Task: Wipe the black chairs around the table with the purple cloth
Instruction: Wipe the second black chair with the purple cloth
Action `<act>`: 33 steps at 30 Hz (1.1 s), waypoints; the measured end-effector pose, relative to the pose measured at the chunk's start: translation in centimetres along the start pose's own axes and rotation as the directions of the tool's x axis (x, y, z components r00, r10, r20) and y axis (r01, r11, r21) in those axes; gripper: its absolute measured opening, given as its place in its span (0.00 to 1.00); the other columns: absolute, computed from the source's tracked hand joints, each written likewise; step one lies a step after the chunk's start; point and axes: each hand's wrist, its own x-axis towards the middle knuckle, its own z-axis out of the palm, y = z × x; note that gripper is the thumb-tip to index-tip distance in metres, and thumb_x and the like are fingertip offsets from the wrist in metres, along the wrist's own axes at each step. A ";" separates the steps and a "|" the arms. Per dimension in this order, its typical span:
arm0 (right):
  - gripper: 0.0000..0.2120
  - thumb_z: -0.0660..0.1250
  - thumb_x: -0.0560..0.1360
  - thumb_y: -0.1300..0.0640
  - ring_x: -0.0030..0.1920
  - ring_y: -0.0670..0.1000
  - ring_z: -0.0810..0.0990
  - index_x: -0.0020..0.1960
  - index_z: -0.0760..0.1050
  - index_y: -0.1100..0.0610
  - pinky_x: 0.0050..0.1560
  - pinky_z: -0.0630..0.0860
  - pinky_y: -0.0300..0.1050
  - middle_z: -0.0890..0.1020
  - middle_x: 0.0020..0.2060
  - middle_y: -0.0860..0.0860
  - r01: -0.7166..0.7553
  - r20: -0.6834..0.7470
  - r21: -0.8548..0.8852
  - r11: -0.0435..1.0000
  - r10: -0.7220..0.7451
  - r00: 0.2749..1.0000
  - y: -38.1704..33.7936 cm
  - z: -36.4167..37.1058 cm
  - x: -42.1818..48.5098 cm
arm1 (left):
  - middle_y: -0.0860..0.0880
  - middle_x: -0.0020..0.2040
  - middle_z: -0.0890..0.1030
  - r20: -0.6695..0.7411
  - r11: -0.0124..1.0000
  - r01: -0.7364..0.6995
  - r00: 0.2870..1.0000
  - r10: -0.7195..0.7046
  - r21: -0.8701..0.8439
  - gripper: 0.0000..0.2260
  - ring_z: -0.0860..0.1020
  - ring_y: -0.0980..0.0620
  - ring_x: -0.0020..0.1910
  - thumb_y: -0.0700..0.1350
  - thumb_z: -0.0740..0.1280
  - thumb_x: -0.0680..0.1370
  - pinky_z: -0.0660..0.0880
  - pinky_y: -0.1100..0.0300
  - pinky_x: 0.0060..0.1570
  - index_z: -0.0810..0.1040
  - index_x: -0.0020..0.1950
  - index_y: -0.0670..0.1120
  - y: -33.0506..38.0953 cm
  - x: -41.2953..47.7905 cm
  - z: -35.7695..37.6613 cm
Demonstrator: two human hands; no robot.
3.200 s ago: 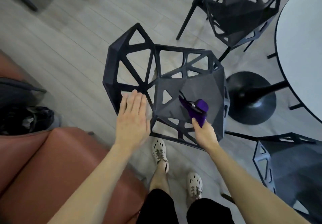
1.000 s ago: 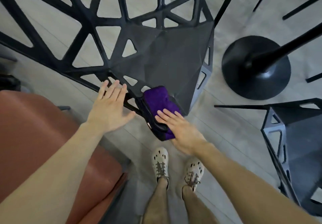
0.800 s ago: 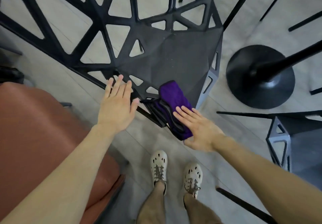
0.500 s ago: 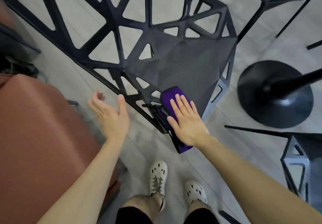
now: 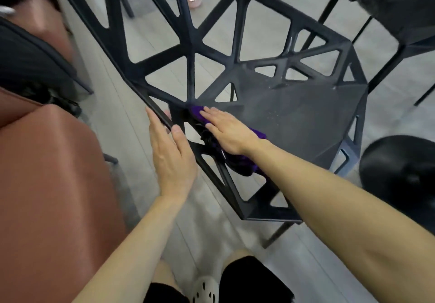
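The black chair (image 5: 294, 114) is a rigid lattice of struts around a solid faceted seat. It is probably light enough to slide under a push, so it wants bracing at a rim strut. The purple cloth (image 5: 258, 135) lies on the chair's seat where it meets the open lattice side, with part sagging into a gap in the frame. Soft and limp, it is best driven under a flat palm. The right hand (image 5: 227, 132) does that, fingers straight and together, pressing the cloth down and clasping nothing. The left hand (image 5: 173, 159) lies along the chair's rim strut, fingers straight outside it and thumb across it, steadying, not clenched.
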 end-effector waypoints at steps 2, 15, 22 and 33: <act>0.29 0.51 0.89 0.44 0.86 0.51 0.51 0.86 0.57 0.56 0.85 0.49 0.52 0.56 0.86 0.52 -0.008 -0.138 -0.002 1.000 0.008 0.990 0.3 0.0 0.5 | 0.49 0.80 0.70 -0.023 1.000 -0.021 1.000 0.021 -0.007 0.31 0.69 0.60 0.75 0.52 0.52 0.88 0.61 0.75 0.71 0.49 0.89 0.43 -0.2 0.1 0.2; 0.29 0.70 0.74 0.33 0.72 0.48 0.72 0.71 0.78 0.43 0.76 0.68 0.49 0.78 0.70 0.44 0.076 -0.057 -0.111 0.991 -0.083 0.995 1.6 -7.5 -11.2 | 0.39 0.72 0.74 0.059 0.975 0.035 0.997 -0.049 0.219 0.29 0.74 0.39 0.69 0.50 0.53 0.87 0.73 0.40 0.70 0.49 0.87 0.44 2.3 1.1 -1.4; 0.34 0.74 0.75 0.54 0.77 0.47 0.72 0.80 0.71 0.42 0.76 0.67 0.43 0.71 0.79 0.38 0.152 0.278 -0.408 0.900 -0.036 0.960 3.9 -8.0 -12.8 | 0.38 0.82 0.65 0.060 0.957 0.090 0.992 -0.111 0.277 0.30 0.64 0.40 0.81 0.48 0.53 0.89 0.63 0.47 0.78 0.47 0.88 0.39 2.7 1.2 -1.2; 0.12 0.57 0.80 0.54 0.48 0.58 0.79 0.47 0.77 0.57 0.47 0.70 0.49 0.81 0.41 0.52 0.078 -0.240 -0.111 0.991 -0.103 0.965 -0.2 -11.3 -7.3 | 0.40 0.84 0.63 0.036 0.973 0.070 0.996 -0.079 0.222 0.29 0.61 0.43 0.83 0.45 0.54 0.88 0.59 0.52 0.80 0.50 0.87 0.39 3.0 0.9 -1.1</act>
